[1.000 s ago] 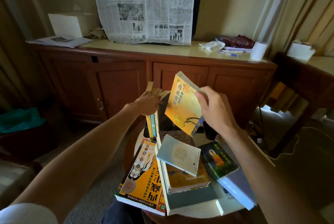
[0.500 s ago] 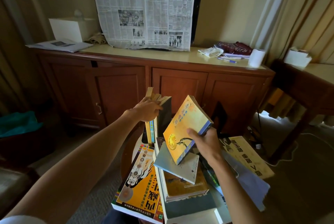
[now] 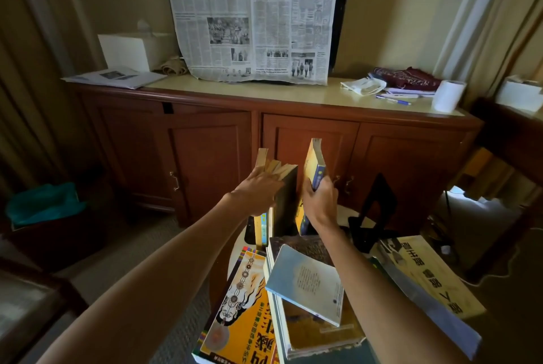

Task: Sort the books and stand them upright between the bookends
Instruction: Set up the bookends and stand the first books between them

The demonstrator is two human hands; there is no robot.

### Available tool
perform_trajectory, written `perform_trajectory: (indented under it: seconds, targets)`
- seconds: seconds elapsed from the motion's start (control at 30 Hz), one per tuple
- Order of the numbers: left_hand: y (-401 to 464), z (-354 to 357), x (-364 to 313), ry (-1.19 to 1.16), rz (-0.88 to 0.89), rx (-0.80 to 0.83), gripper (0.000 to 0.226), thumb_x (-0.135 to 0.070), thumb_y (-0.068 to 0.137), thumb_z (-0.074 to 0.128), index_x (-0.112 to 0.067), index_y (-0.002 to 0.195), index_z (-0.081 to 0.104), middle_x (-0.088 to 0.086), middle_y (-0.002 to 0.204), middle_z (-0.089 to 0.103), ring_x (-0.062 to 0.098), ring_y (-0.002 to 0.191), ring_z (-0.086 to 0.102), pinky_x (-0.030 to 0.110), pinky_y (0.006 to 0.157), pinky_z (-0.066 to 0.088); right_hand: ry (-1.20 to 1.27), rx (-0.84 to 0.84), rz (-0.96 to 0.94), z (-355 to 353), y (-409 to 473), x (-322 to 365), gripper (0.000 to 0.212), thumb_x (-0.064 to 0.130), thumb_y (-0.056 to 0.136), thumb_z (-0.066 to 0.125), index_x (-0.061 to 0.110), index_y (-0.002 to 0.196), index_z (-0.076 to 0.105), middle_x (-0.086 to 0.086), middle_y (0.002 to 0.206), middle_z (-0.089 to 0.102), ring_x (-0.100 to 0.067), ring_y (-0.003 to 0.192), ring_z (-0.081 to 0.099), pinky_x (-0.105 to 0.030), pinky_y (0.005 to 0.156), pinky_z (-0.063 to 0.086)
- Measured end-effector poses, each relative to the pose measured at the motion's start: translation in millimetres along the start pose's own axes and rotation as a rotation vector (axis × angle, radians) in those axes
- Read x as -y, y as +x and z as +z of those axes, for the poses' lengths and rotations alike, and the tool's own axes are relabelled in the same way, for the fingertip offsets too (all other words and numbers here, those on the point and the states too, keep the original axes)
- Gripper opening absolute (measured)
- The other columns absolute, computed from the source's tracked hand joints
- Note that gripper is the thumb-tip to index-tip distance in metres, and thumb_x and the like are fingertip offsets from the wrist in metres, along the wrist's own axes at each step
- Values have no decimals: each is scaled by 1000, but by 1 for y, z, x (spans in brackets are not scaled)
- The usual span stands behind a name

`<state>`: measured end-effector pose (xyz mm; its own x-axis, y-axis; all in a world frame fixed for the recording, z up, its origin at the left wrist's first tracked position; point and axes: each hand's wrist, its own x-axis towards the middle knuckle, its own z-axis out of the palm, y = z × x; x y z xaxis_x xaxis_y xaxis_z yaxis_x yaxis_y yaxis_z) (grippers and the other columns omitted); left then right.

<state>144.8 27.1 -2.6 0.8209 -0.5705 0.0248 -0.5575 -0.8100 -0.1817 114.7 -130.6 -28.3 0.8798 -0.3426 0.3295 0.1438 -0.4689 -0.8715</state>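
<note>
Right hand [image 3: 318, 202] grips the yellow paperback [image 3: 313, 175] by its lower spine edge, fingers curled round it, book upright with the top tilted slightly right. It stands just beside the row of standing books [image 3: 277, 187] at the far side of the small round table [image 3: 235, 257]; whether its foot touches the tabletop cannot be told, the wrist hides it.

Left hand [image 3: 260, 191] rests against the near face of the row, fingers laid over the book tops and partly curled on them, steadying the row.

Black bookend [image 3: 374, 207] stands to the right, apart from the held book, with a gap between them. The left bookend is mostly hidden behind the row.

Handling judgement: the paperback looks light, with a soft cover that flexes (a thin book held low by one edge will bow or flop at the top). A hold across the middle of the spine should control it better. The glossy cover may slide against its neighbour.

Remaining stock lies flat, nearer the camera: orange book [image 3: 244, 313], pale blue book [image 3: 308, 284] on top of a stack, cream book [image 3: 426, 275] at right.

Task status, judged: partly done; several books are not yet stood up.
</note>
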Motion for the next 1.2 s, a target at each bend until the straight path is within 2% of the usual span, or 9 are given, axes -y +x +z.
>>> perform_trajectory:
  seconds: [0.23,0.3,0.4,0.5,0.6,0.7,0.83,1.03,1.2]
  targets:
    - [5,6,2,-41,-3,-85,42,-29,96,58,-16,135,51,2,140,54,19,136,45,39,120,12,70,255,62,46,7,-28,9,19,97,59,10,97,57,10,78,58,-1,69,55,-7,61,41]
    - [6,7,6,-9,16,-68,43,-34,96,57,-15,135,52,2,140,54,18,137,44,41,121,12,154,331,75,54,0,-47,15,19,95,61,6,103,61,2,86,67,-9,77,63,-22,69,48]
    - [5,8,13,78,77,-44,53,-47,93,58,-15,135,52,0,141,54,17,139,41,41,121,14,297,509,176,46,-2,-46,24,24,93,59,13,114,62,-3,99,71,-12,91,68,-21,70,50]
    - [4,7,18,89,99,-51,52,-38,94,62,-16,139,48,-1,143,51,17,139,38,34,119,13,321,740,212,35,9,-48,52,25,76,60,38,127,54,-4,118,66,-20,112,59,-42,89,47]
    - [3,4,18,-65,66,-75,86,-34,87,73,-12,154,22,8,141,54,24,136,41,34,117,19,223,867,196,29,11,-55,66,17,82,62,60,125,39,4,130,58,-19,118,55,-50,97,47]
    - [3,5,17,-151,36,-50,106,-34,82,77,-16,158,5,13,141,54,31,137,40,41,116,27,94,816,103,30,3,-65,58,21,88,67,45,134,41,8,131,57,-6,110,60,-46,94,55]
    - [6,11,20,0,69,-63,63,-37,92,64,-15,145,39,5,142,53,22,139,41,37,121,13,80,779,52,33,-2,-79,52,32,83,70,35,131,52,6,126,65,-10,110,66,-44,91,57]
    - [7,17,11,80,53,-85,68,-58,91,55,-14,142,46,6,148,48,21,143,35,38,121,5,-57,723,-34,30,-7,-73,29,26,91,66,31,117,54,3,119,66,-15,114,62,-27,92,48]
    - [2,21,-1,87,-33,-94,64,-57,93,52,-11,138,49,7,143,54,24,142,37,42,122,3,-250,677,-32,13,-23,-69,59,38,91,64,30,145,40,-2,144,53,-20,131,50,-34,105,41]
